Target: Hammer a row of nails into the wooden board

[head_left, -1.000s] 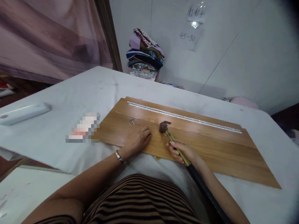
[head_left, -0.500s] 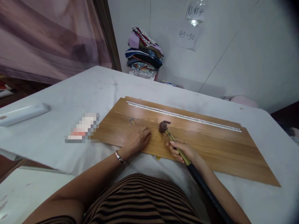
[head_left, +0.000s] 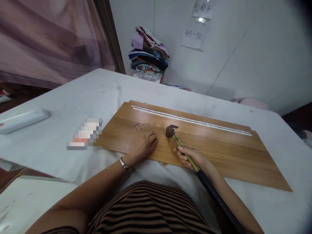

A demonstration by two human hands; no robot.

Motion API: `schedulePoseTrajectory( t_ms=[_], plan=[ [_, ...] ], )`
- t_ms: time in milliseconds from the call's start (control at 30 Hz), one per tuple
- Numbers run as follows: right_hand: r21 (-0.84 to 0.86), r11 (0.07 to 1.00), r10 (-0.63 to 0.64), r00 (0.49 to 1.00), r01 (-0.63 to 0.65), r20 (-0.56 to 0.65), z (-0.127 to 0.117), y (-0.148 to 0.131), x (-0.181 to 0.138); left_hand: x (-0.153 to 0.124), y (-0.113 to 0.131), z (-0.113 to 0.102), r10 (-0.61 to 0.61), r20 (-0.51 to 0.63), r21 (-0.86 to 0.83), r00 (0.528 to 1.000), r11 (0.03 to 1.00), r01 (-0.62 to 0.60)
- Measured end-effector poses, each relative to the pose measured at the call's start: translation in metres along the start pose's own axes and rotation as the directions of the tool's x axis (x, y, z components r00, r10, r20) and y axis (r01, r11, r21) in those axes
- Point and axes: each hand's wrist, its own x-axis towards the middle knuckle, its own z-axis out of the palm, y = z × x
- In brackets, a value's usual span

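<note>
A long wooden board (head_left: 219,152) lies on a white-covered table (head_left: 97,94), with a pale strip (head_left: 190,122) running along its far edge. My right hand (head_left: 192,157) is closed around the handle of a hammer (head_left: 179,143), whose dark head rests on the board. Beside it, my left hand (head_left: 143,144) rests on the board with its fingers curled under; whether it pinches anything is hidden. A few loose nails (head_left: 136,126) lie on the board just beyond my left hand. A row of small dark dots shows on the wood right of the hammer.
A white oblong object (head_left: 21,118) lies at the table's left edge, and a blurred patch (head_left: 85,138) sits left of the board. Folded fabrics (head_left: 148,55) are stacked against the back wall, with paper notes (head_left: 195,34) taped above. A curtain (head_left: 48,39) hangs at left.
Both hands and the hammer stay where they were; only the view has shifted slightly.
</note>
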Motion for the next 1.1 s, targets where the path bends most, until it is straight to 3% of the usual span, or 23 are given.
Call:
schedulePoseTrajectory(
  t_ms=[800,1100],
  plan=[
    [0.011,1.0,0.009,1.0,-0.008,-0.013,0.0,0.002,0.001,-0.002,-0.001,0.001,-0.023,0.014,-0.017,1.0,1.0,0.023],
    [0.0,1.0,0.005,1.0,-0.005,0.005,0.002,0.007,0.006,-0.005,-0.009,0.013,-0.011,-0.013,0.002,1.0,1.0,0.011]
  ],
)
